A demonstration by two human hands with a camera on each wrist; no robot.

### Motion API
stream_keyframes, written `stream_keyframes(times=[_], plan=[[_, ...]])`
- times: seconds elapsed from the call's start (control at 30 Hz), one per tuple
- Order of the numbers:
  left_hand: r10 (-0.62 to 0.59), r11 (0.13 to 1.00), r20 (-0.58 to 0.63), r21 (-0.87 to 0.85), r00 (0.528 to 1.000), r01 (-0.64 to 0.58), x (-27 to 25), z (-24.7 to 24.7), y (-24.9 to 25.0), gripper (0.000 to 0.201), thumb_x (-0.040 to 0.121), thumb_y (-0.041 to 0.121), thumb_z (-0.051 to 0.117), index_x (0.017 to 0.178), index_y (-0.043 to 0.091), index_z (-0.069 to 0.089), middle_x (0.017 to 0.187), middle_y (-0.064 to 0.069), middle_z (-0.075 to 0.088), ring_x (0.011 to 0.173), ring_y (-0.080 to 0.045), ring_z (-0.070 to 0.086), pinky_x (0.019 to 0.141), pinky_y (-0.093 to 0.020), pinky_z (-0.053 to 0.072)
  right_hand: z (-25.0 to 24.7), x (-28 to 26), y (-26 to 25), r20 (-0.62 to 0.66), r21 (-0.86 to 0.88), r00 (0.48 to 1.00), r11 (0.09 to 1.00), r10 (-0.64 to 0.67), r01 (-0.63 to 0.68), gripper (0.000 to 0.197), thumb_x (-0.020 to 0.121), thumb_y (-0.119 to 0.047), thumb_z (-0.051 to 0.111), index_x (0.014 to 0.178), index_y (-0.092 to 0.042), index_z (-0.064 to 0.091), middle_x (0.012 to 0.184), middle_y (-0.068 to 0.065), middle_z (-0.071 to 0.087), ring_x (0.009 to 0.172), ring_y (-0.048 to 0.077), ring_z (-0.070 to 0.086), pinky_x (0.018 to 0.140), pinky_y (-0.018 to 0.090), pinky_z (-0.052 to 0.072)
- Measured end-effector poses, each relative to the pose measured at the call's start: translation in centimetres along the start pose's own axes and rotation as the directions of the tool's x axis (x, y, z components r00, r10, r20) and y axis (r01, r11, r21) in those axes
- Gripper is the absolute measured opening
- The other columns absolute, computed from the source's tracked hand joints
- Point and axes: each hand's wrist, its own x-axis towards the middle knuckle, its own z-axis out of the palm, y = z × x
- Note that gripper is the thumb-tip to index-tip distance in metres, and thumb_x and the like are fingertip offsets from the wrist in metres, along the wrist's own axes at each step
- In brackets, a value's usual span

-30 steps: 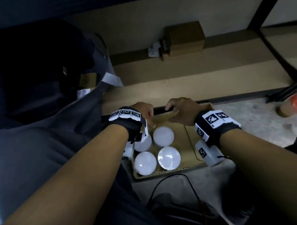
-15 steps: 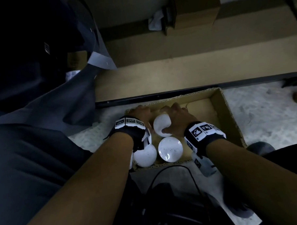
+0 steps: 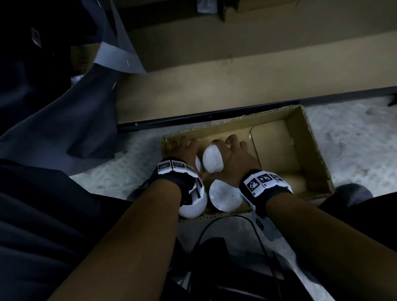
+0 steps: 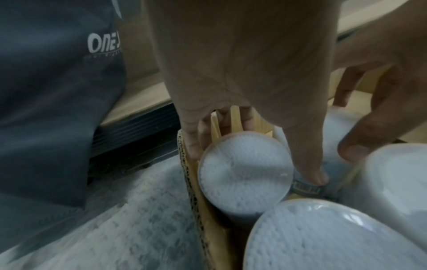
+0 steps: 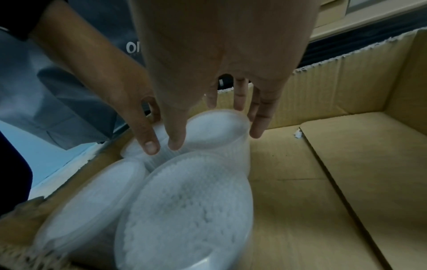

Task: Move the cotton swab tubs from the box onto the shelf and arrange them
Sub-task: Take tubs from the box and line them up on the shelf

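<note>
four round tubs of cotton swabs are seen standing upright in the left end of the cardboard box (image 3: 315,145), which sits on the floor just in front of the low shelf (image 3: 246,80); the right half of the box holds nothing. the far-left tub (image 4: 245,175) is straddled by the left hand (image 3: 183,148), with fingers down its far side against the box wall and the thumb down the gap beside the next tub. the far-right tub (image 3: 212,160) is straddled by the right hand (image 3: 233,160), fingers behind it and thumb on the near side. both hands are draped round their tubs, but whether either grasp has been tightened cannot be told from these views. the two near tubs, one under the left wrist (image 3: 193,206) and one beside it (image 3: 224,198), are left untouched.

the step in hand is judged to be the gripping and lifting of the two far tubs, one per hand. it would be done best if the fingers were pushed well down the walls before being squeezed, since the lids are smooth and the sides look thin and ribbed. the tubs should be drawn straight up, because they are packed touching each other and the near pair could be dragged or tipped by a slanted pull. on the left, the tight space between tub and cardboard should be minded, so that the box is not lifted along.
</note>
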Motion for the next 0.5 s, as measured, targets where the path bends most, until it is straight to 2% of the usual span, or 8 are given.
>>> stream_keyframes(times=[0.07, 0.13, 0.33, 0.5], plan=[[-0.011, 1.0, 0.017, -0.004, 1.0, 0.011, -0.1, 0.05, -0.21, 0.106, 0.063, 0.042, 0.083, 0.149, 0.032, 0.023, 0.159, -0.002, 0.018, 0.138, -0.033, 0.035, 0.105, -0.044, 0.043, 0.15, 0.19, 0.0, -0.001, 0.0, 1.0, 1.0, 0.005, -0.005, 0.093, 0.06, -0.063, 0.074, 0.137, -0.03, 0.034, 0.133, 0.006, 0.028, 0.117, 0.03, 0.034, 0.081, 0.042, 0.05], [-0.001, 1.0, 0.015, -0.008, 1.0, 0.001, -0.11, 0.1, -0.35, 0.098, 0.071, 0.035, 0.08, 0.15, 0.029, 0.022, 0.16, -0.002, 0.014, 0.141, -0.033, 0.03, 0.107, -0.042, 0.04, 0.3, 0.4, -0.04, 0.002, -0.002, 1.0, 1.0, 0.014, -0.014, 0.094, 0.06, -0.062, 0.075, 0.138, -0.03, 0.033, 0.134, 0.006, 0.028, 0.118, 0.03, 0.033, 0.083, 0.043, 0.05], [0.012, 0.999, -0.019, -0.032, 1.0, -0.012, -0.21, 0.09, -0.18, 0.086, 0.08, 0.031, 0.072, 0.15, 0.03, 0.022, 0.159, -0.001, 0.016, 0.142, -0.032, 0.029, 0.11, -0.042, 0.038, 0.43, 0.51, 0.06, -0.002, -0.005, 1.0, 1.0, 0.015, -0.015, 0.092, 0.062, -0.057, 0.076, 0.138, -0.028, 0.033, 0.134, 0.006, 0.029, 0.118, 0.03, 0.034, 0.082, 0.042, 0.05], [0.005, 1.0, -0.005, -0.004, 1.0, -0.005, -0.42, 0.02, 0.13, 0.095, 0.072, 0.036, 0.078, 0.15, 0.025, 0.025, 0.158, -0.004, 0.018, 0.14, -0.033, 0.032, 0.108, -0.042, 0.04, 0.18, 0.24, 0.04, -0.008, -0.01, 1.0, 1.0, 0.009, -0.009, 0.089, 0.064, -0.053, 0.075, 0.138, -0.028, 0.033, 0.132, 0.007, 0.029, 0.115, 0.03, 0.035, 0.081, 0.042, 0.051]])
